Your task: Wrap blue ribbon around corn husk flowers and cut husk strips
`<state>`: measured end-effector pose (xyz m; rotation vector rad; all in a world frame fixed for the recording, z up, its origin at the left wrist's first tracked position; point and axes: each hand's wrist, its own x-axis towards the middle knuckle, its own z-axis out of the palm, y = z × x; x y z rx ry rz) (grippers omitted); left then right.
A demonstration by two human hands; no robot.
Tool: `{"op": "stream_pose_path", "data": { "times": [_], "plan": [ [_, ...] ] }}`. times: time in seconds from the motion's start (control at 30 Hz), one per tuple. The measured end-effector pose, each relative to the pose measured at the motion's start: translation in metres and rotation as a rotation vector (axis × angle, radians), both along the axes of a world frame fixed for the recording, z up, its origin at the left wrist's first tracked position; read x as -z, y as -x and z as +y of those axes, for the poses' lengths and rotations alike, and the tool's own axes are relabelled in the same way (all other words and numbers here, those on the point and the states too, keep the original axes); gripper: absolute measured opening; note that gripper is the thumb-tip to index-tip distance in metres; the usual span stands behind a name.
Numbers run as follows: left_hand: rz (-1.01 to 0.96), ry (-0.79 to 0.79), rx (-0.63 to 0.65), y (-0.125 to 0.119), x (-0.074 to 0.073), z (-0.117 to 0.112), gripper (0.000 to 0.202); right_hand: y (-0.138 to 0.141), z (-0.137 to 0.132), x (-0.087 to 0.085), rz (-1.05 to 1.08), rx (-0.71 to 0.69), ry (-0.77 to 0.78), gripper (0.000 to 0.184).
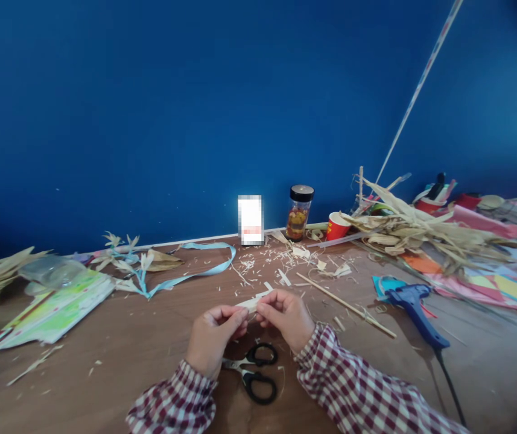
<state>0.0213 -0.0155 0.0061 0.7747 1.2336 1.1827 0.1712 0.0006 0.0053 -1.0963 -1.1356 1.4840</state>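
Observation:
My left hand [215, 336] and my right hand [288, 316] meet above the brown table [117, 355]. Both pinch a small pale strip of dried husk [254, 299] between thumb and fingers, one hand at each end. The strip sticks out past my right fingers toward the wall. Black-handled scissors [254, 369] lie on the table just below my hands, between my checked sleeves.
A blue glue gun [414, 304] with its cord lies to the right, beside a thin wooden stick [346, 305]. Dried husks [414, 229], coloured paper, a red cup [337, 226] and a jar [298, 212] stand behind. A light blue ribbon [195, 271] and a booklet [54, 310] lie left. Husk scraps litter the middle.

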Motion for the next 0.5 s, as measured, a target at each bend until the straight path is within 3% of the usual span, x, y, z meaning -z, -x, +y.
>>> {"op": "stream_pose_path", "data": {
  "times": [0.27, 0.37, 0.5],
  "plan": [
    [0.036, -0.061, -0.013, -0.003, -0.0038, -0.0015, 0.03, 0.002, 0.0002, 0.0025, -0.004, -0.006, -0.002, 0.024],
    [0.015, -0.101, 0.0, -0.0032, -0.0056, -0.001, 0.043, 0.0018, 0.0005, 0.001, 0.017, 0.02, -0.018, 0.028],
    [0.008, -0.035, 0.051, -0.0017, -0.0064, -0.0005, 0.059, -0.0006, 0.0024, -0.0009, -0.004, 0.028, -0.056, 0.03]
  ]
}}
